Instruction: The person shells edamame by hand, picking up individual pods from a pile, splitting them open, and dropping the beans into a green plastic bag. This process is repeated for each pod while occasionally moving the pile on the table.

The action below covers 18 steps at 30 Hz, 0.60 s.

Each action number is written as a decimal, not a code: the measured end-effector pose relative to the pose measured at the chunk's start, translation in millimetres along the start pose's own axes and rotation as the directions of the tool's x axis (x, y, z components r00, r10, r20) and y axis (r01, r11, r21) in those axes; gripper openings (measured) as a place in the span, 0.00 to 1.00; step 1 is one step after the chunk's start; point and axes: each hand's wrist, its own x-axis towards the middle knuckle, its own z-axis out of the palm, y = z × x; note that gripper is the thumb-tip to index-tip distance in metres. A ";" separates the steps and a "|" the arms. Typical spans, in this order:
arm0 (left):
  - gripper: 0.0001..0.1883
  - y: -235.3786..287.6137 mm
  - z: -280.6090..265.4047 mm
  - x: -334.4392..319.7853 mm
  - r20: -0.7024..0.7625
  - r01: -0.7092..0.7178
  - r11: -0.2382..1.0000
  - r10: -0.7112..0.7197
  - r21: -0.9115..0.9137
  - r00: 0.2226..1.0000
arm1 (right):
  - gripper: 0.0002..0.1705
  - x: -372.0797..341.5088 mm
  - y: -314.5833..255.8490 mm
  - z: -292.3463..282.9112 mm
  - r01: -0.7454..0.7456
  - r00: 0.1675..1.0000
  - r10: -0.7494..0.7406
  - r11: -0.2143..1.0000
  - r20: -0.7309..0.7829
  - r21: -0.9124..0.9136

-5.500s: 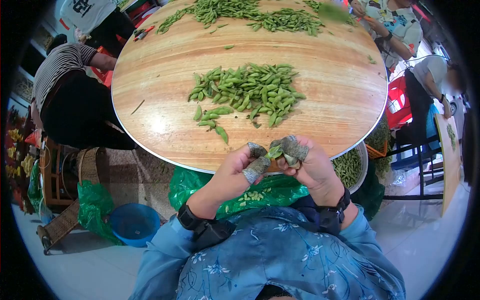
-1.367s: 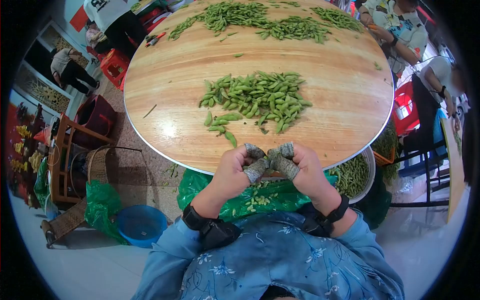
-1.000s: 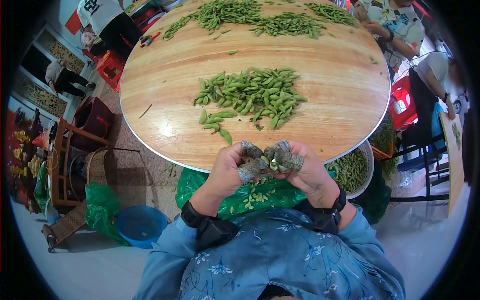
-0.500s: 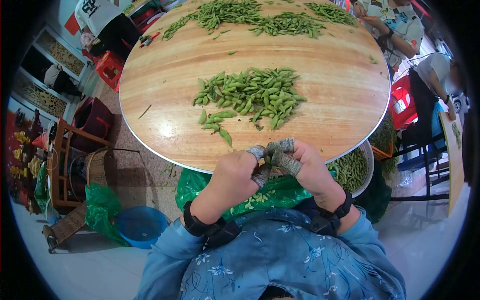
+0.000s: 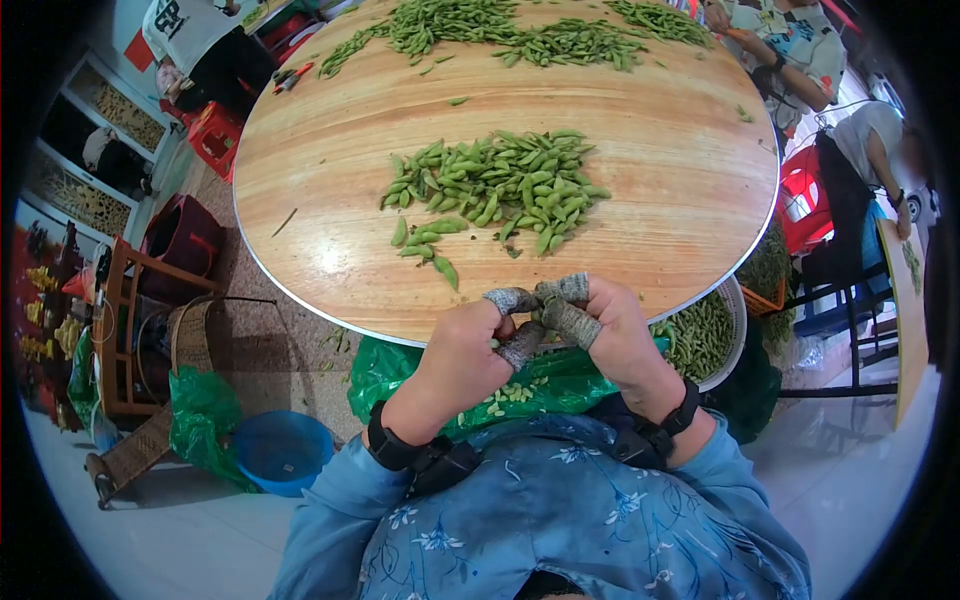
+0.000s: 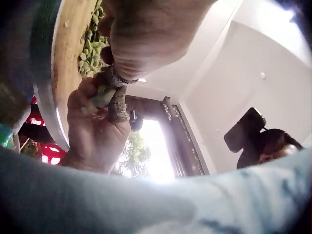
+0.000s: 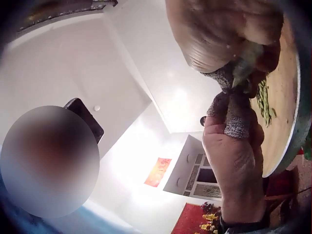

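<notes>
Close over the near edge of the round wooden table (image 5: 330, 170), both hands meet with grey cloth wraps on thumbs and forefingers. My right hand (image 5: 622, 335) grips a green soybean pod (image 7: 248, 61), partly hidden among its fingers; the pod (image 6: 101, 96) also shows in the left wrist view. The curled thumb and forefinger of my left hand (image 5: 462, 348) pinch at the pod's end, and a bit of pale green shows within that hand. Ahead lies a heap of soybean pods (image 5: 500, 180). Shelled beans (image 5: 510, 398) lie on green plastic (image 5: 385, 375) below the hands.
More pods (image 5: 450, 22) cover the table's far side. At the right below the rim stands a white basket (image 5: 737, 340) of pods. A blue basin (image 5: 283, 452) and wicker basket (image 5: 195, 335) stand on the floor at left. Other people are around the table.
An opened pod showed between the fingertips a second ago; since then the left hand has turned knuckles up, its fingertips back at the right hand's. The heap looks unchanged.
</notes>
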 end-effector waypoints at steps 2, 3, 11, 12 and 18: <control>0.14 1.9 -1.3 -0.9 -0.013 0.022 0.998 -0.023 -0.058 1.000 | 0.08 0.5 0.9 -1.5 0.012 0.998 -0.018 0.995 0.063 0.094; 0.14 3.1 -3.2 -1.1 -0.023 0.027 0.998 -0.028 -0.056 0.999 | 0.08 0.6 1.3 -2.2 0.013 0.998 -0.019 0.995 0.063 0.095; 0.14 -15.2 -2.2 -7.6 0.072 0.226 0.864 -0.217 -0.450 0.973 | 0.08 -0.2 1.2 1.0 0.035 0.993 -0.030 0.998 0.112 -0.044; 0.14 -11.6 -3.8 -9.6 0.134 0.276 0.857 -0.242 -0.435 0.961 | 0.08 -1.6 -1.1 -2.1 0.037 0.992 -0.032 0.998 0.121 -0.043; 0.09 -6.2 -5.5 -19.6 0.169 0.092 0.959 -0.048 -0.267 0.985 | 0.09 -50.3 -53.0 -61.5 -0.045 0.995 0.084 0.853 0.052 -0.521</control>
